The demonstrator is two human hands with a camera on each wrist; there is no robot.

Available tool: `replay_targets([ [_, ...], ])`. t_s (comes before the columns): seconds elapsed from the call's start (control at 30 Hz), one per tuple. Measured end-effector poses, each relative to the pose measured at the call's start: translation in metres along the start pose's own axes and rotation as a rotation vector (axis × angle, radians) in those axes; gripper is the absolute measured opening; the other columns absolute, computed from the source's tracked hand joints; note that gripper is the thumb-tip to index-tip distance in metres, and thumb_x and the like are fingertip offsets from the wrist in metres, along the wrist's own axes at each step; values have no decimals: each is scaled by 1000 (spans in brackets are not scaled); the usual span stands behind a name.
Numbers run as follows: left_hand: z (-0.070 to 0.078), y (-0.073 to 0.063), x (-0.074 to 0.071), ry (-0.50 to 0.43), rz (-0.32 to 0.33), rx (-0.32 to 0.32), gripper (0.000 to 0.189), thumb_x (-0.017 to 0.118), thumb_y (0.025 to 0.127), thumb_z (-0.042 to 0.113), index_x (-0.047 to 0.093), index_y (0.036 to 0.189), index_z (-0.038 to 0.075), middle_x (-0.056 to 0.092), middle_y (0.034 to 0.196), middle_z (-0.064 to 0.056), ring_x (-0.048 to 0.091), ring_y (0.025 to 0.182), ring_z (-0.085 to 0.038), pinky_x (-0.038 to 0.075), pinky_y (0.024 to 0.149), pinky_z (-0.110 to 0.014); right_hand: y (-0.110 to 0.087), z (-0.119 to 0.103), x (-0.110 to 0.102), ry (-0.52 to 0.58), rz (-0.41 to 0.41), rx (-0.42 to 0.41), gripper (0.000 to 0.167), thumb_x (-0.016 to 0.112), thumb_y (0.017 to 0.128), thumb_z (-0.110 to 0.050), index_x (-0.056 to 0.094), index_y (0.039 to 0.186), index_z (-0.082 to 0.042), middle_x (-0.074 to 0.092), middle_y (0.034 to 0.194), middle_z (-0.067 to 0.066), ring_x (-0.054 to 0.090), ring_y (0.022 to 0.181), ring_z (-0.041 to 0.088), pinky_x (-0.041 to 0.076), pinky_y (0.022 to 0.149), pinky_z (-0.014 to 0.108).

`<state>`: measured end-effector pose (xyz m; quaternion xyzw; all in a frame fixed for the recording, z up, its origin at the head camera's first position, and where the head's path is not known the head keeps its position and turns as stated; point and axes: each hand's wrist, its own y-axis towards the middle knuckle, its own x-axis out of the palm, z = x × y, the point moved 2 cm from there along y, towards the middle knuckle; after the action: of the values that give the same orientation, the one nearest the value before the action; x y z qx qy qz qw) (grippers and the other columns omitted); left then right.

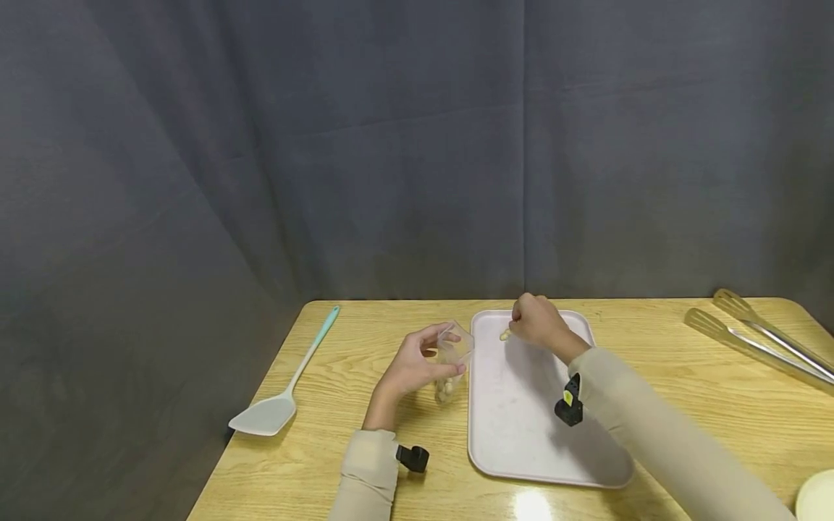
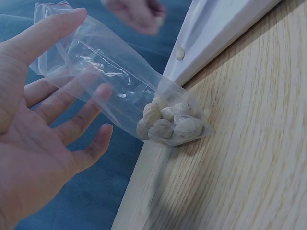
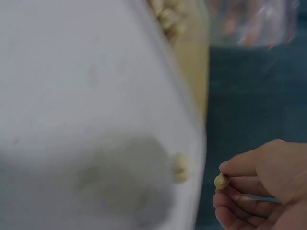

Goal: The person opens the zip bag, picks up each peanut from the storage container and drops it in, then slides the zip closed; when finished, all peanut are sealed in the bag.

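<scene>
My left hand [image 1: 417, 362] holds a clear plastic bag [image 2: 112, 62] near its mouth, the thumb on one side and the fingers spread on the other. Several beige peanuts in their shells [image 2: 172, 122] lie in the bag's bottom corner, just left of the pale tray [image 1: 521, 434]. Over the tray's far end, my right hand [image 1: 537, 318] pinches one small peanut [image 3: 221, 181] between thumb and fingertips, seen best in the right wrist view. Close by, another peanut [image 3: 180, 167] rests on the tray near its edge.
On the left lies a spatula [image 1: 287, 394] with a mint handle end. Metal tongs [image 1: 762, 344] with slotted ends lie at the far right. A round cream-coloured thing [image 1: 817, 498] is cut off at the lower right corner. Dark curtain [image 1: 417, 145] hangs behind the wooden table [image 1: 313, 463].
</scene>
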<state>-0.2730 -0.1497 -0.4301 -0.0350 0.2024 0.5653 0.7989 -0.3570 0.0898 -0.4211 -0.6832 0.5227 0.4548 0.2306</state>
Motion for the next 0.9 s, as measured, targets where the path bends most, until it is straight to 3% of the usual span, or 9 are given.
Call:
replay_targets([
  [0.13,-16,5,1,9,15,4,74,81,81,10,47,147,7,63,130,-15,52,122,-35,37,104,-57,-2,-29,-15,30,30,-128,17,67,86,1,68,70,-5,62,67,2,51,56,14,43,53,31],
  [0.3,-20,5,0,17,28,-3,72,83,80,16,52,145,16,66,126,-5,55,118,-27,40,103,-52,-9,-64,-26,60,54,-247,5,70,86,1,74,83,0,70,77,9,62,63,17,53,59,35],
  [0.47,-19,4,1,26,23,1,72,84,79,19,53,144,16,67,124,-1,56,116,-21,43,100,-50,-19,-89,-27,96,41,-328,5,71,86,2,74,88,4,71,81,11,66,67,18,55,60,33],
  [0.9,-21,4,0,45,30,-1,69,84,80,22,55,142,20,64,126,-1,56,115,-20,44,99,-48,-24,-109,-22,117,-24,-347,6,71,88,-2,76,90,1,72,83,8,65,70,15,54,61,30],
])
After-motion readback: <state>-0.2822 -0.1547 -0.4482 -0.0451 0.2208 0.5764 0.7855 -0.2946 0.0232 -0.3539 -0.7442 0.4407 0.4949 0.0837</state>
